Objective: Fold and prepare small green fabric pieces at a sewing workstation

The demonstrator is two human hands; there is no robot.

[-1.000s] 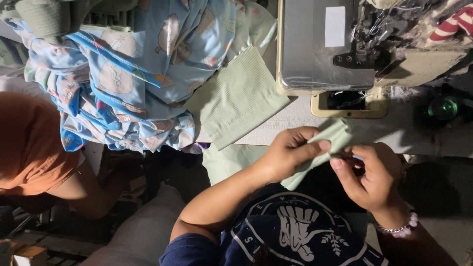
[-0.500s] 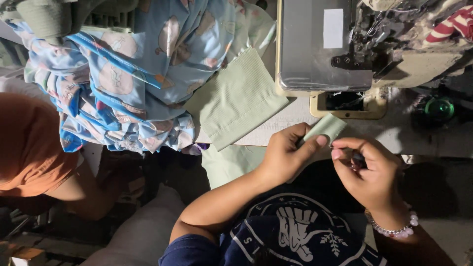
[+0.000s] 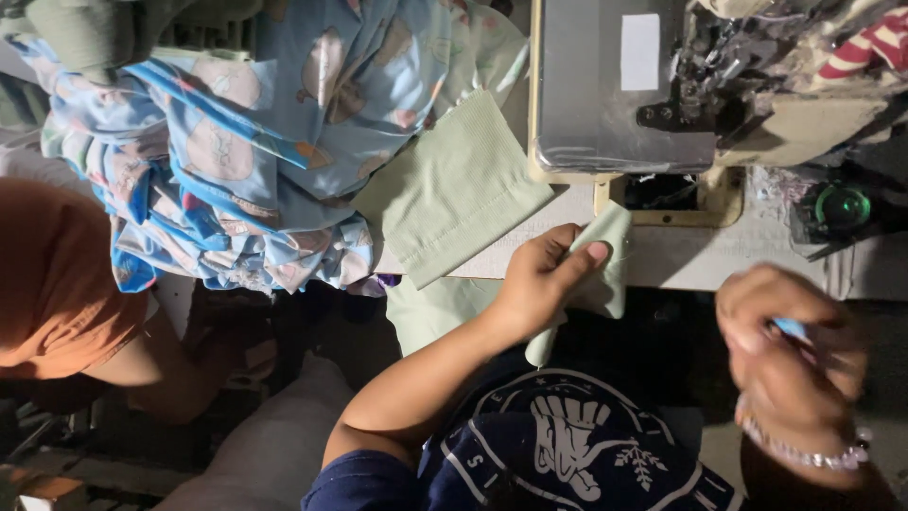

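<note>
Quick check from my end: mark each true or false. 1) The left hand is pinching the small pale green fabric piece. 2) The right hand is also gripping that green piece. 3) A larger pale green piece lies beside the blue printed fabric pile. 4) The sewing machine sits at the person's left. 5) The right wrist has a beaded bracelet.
1) True: the left hand pinches the small green piece at the table edge.
2) False: the right hand is off it, blurred, holding something small and blue.
3) True: the larger green piece lies against the blue printed pile.
4) False: the sewing machine sits ahead, towards the right.
5) True: bracelet.
</note>
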